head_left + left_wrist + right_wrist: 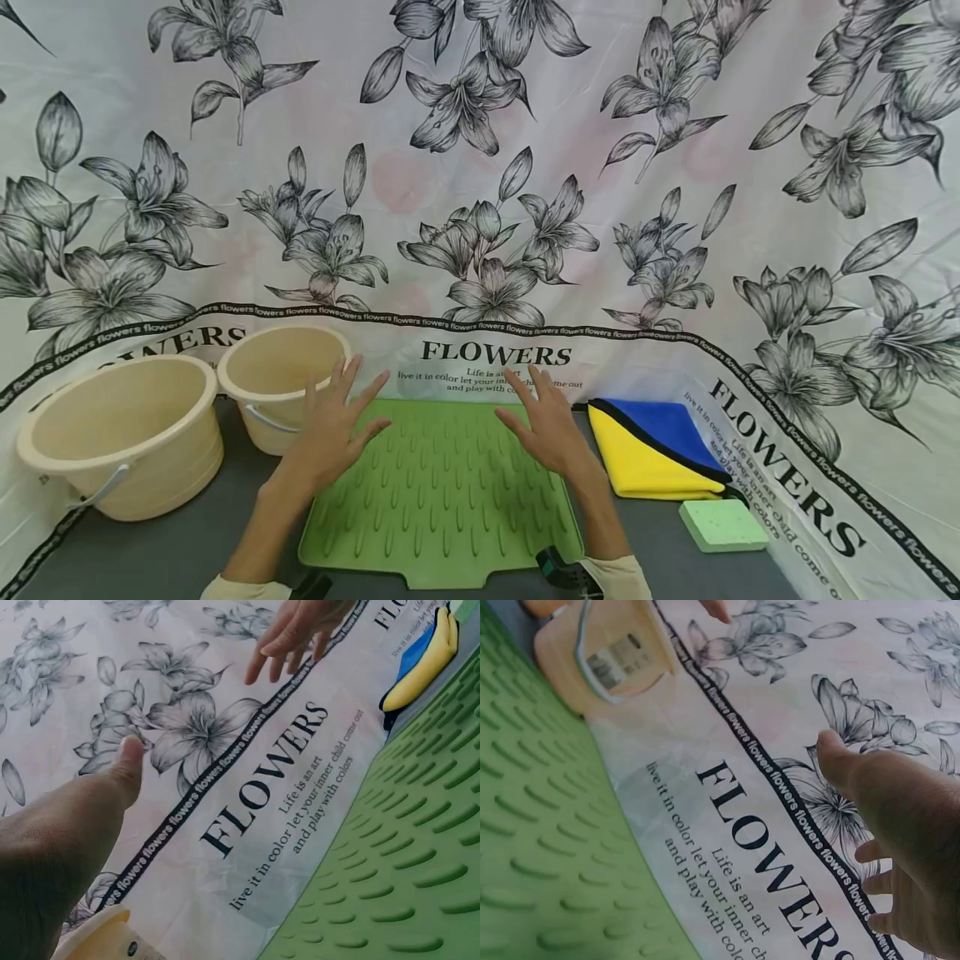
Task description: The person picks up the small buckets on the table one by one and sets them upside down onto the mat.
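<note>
Both hands hover with fingers spread over a green ridged mat [442,483], and neither holds anything. My left hand [330,433] is above the mat's left side, overlapping the edge of the smaller cream bucket [262,417] in the head view. Over the mat's right side is my right hand [551,429], nearest to a folded blue and yellow cloth [652,467]. In the left wrist view the left thumb [124,776] points up, with the right hand in the distance. The right wrist view shows the right hand [900,825] in front of the flowered sheet.
A larger cream bucket [112,458] with a grey handle stands at the far left. A light green sponge [723,527] lies at the front right, just below the cloth. Behind the mat rises a white sheet [405,275] printed with flowers and lettering. The tabletop [180,542] is dark grey.
</note>
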`<state>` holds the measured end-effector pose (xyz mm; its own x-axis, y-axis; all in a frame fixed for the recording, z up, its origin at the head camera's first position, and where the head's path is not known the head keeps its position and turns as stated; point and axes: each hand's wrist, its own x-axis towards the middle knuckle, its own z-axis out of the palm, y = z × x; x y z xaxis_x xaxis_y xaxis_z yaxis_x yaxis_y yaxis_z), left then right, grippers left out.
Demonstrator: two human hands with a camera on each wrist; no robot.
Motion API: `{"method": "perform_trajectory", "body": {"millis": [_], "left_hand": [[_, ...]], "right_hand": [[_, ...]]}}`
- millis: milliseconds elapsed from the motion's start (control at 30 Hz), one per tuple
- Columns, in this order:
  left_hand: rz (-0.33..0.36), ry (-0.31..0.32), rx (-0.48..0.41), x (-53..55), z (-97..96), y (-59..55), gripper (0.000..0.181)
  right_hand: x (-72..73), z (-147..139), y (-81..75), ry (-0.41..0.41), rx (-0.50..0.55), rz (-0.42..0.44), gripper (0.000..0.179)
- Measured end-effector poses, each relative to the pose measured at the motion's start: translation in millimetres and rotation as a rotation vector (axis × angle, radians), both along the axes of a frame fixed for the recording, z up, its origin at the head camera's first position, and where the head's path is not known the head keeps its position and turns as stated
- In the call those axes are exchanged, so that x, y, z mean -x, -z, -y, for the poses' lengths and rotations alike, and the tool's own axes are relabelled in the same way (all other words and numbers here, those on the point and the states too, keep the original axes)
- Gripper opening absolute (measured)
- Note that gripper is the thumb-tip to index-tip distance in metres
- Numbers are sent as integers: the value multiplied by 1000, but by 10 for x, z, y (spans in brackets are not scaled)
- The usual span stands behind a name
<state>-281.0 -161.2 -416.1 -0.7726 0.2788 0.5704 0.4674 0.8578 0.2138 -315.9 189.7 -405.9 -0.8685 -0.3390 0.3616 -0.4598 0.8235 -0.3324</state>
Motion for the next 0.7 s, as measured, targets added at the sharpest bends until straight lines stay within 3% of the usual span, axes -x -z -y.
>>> {"method": "perform_trajectory", "body": {"millis": [200, 367, 700], "left_hand": [[-103, -68, -146, -4, 155, -88, 58], [-140, -137, -244, -3, 370, -211, 51], [-90, -197, -281, 136, 752, -277, 55]], "right_hand": [[53, 116, 19, -54, 109, 25, 68], [144, 345, 15, -113, 235, 99, 66], [345, 857, -156, -266, 334, 121, 61]]}}
